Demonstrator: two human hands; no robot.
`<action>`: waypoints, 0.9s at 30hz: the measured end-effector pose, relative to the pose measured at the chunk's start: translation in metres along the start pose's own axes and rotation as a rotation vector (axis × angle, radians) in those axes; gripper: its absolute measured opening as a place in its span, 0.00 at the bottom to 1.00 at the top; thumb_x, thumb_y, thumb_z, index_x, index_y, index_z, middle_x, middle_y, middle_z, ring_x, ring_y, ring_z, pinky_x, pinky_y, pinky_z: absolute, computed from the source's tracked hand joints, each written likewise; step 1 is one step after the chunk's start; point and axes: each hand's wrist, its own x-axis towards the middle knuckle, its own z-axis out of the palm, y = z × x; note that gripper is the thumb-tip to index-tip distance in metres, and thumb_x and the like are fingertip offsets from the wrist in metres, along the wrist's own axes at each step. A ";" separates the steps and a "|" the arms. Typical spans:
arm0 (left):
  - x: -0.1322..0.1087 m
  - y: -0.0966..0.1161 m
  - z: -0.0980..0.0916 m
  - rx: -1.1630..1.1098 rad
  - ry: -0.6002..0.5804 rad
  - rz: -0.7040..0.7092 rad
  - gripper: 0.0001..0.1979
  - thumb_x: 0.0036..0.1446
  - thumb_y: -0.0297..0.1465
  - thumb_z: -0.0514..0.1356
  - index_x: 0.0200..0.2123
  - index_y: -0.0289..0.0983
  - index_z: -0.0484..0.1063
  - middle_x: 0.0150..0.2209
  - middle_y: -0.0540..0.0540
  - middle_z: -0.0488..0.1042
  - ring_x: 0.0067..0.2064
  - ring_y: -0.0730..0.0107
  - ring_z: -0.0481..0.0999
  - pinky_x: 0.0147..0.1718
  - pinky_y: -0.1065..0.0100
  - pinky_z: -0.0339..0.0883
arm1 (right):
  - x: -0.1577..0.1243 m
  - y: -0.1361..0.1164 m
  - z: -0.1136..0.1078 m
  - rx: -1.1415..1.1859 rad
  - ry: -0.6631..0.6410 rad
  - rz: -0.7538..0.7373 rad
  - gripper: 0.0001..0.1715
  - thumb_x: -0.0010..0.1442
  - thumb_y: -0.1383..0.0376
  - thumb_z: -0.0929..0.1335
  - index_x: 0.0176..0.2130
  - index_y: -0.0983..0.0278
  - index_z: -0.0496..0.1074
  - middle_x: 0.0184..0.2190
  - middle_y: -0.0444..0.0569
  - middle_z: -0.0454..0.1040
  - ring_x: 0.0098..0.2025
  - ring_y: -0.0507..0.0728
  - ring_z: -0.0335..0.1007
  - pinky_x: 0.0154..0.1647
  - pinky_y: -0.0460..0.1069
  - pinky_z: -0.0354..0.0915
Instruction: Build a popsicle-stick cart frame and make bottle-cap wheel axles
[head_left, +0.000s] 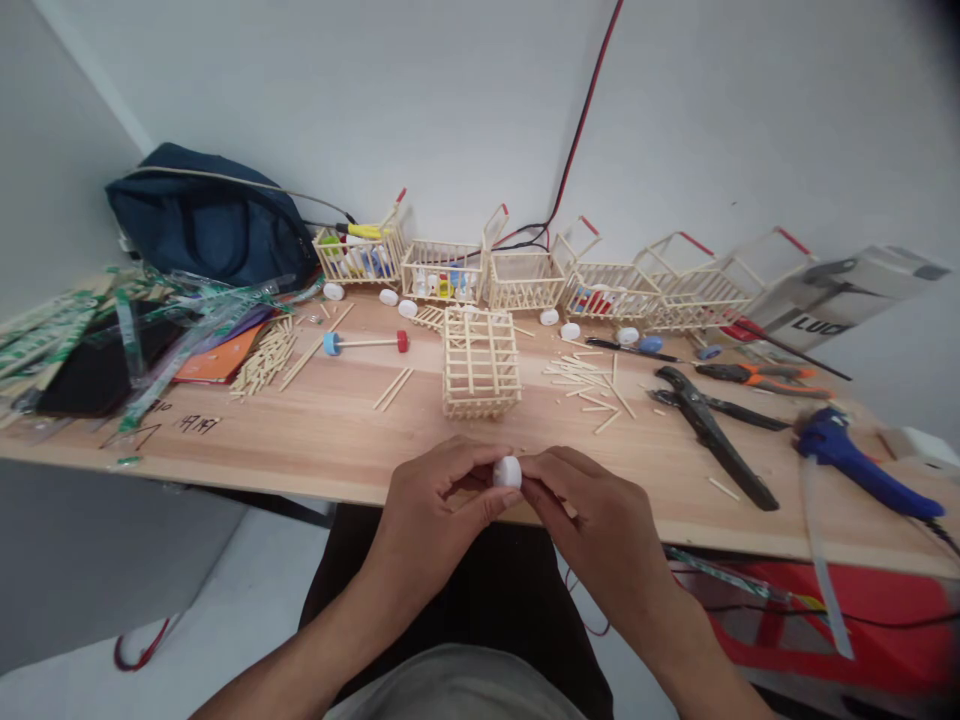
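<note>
My left hand (442, 495) pinches a small round white cap (508, 473) between thumb and fingers, above the table's front edge. Against the cap's right side, the fingers of my right hand (585, 500) are pressed together; whatever they grip is hidden. Just beyond both hands stands a cage-like frame (481, 365) of thin wooden sticks, apart from them. To its left lies a stick axle (367, 343) with a blue cap on one end and a red one on the other. Two loose sticks (393, 389) rest between the axle and the frame.
Several stick-built shopping carts (525, 280) line the wall. Stick piles (264, 358) lie left and right. Cutters (712, 430), orange-handled pliers (765, 378) and a blue glue gun (862, 465) occupy the right. A dark blue bag (217, 225) and plastic wrappers (157, 380) are at left.
</note>
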 end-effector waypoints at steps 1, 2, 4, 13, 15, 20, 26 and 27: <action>0.000 0.000 0.000 0.009 0.003 0.005 0.11 0.53 0.25 0.65 0.41 0.37 0.78 0.39 0.48 0.79 0.40 0.70 0.78 0.41 0.71 0.72 | 0.000 0.000 0.000 0.006 -0.006 0.004 0.12 0.65 0.68 0.64 0.32 0.61 0.75 0.28 0.45 0.75 0.31 0.53 0.71 0.32 0.46 0.64; 0.000 0.000 0.000 0.019 0.006 0.013 0.11 0.53 0.24 0.65 0.41 0.37 0.78 0.39 0.48 0.79 0.40 0.70 0.78 0.40 0.71 0.72 | 0.000 0.000 -0.001 0.009 -0.011 0.008 0.12 0.65 0.68 0.64 0.32 0.61 0.76 0.28 0.45 0.75 0.31 0.53 0.71 0.32 0.46 0.64; 0.000 0.000 0.000 0.040 0.009 0.033 0.11 0.52 0.24 0.65 0.40 0.37 0.79 0.38 0.48 0.79 0.39 0.71 0.78 0.40 0.71 0.72 | 0.001 0.000 -0.001 0.016 -0.020 0.012 0.12 0.65 0.68 0.64 0.33 0.61 0.76 0.28 0.45 0.75 0.31 0.53 0.71 0.32 0.46 0.64; 0.001 -0.002 0.000 0.049 -0.004 0.024 0.11 0.53 0.25 0.65 0.41 0.38 0.79 0.39 0.47 0.79 0.41 0.69 0.78 0.42 0.69 0.72 | 0.003 0.001 -0.002 -0.009 -0.064 0.019 0.12 0.65 0.68 0.64 0.31 0.61 0.75 0.28 0.44 0.75 0.31 0.53 0.71 0.31 0.46 0.64; 0.002 -0.004 0.000 0.016 -0.011 -0.006 0.11 0.53 0.25 0.65 0.41 0.37 0.79 0.39 0.47 0.79 0.41 0.68 0.78 0.42 0.69 0.72 | 0.004 0.002 -0.005 -0.030 -0.074 0.012 0.10 0.65 0.67 0.65 0.34 0.60 0.75 0.30 0.45 0.76 0.34 0.54 0.73 0.33 0.47 0.65; 0.006 -0.010 -0.009 -0.168 0.034 -0.120 0.13 0.52 0.29 0.66 0.43 0.36 0.78 0.40 0.46 0.80 0.42 0.67 0.78 0.43 0.69 0.72 | 0.003 0.010 -0.024 -0.029 0.095 0.005 0.12 0.67 0.63 0.64 0.47 0.58 0.74 0.44 0.48 0.77 0.49 0.57 0.72 0.49 0.51 0.66; 0.006 -0.015 -0.022 -0.246 0.104 -0.239 0.18 0.48 0.33 0.70 0.44 0.39 0.79 0.36 0.49 0.80 0.38 0.70 0.78 0.39 0.72 0.72 | -0.018 0.041 -0.025 0.153 0.042 0.241 0.22 0.62 0.56 0.68 0.55 0.55 0.67 0.51 0.47 0.74 0.48 0.57 0.73 0.47 0.50 0.68; 0.006 -0.015 -0.023 -0.248 0.105 -0.244 0.18 0.48 0.34 0.70 0.44 0.39 0.79 0.36 0.49 0.80 0.38 0.71 0.78 0.38 0.73 0.72 | -0.022 0.045 -0.022 0.205 0.014 0.273 0.23 0.61 0.55 0.68 0.55 0.55 0.67 0.51 0.47 0.74 0.48 0.57 0.73 0.47 0.50 0.69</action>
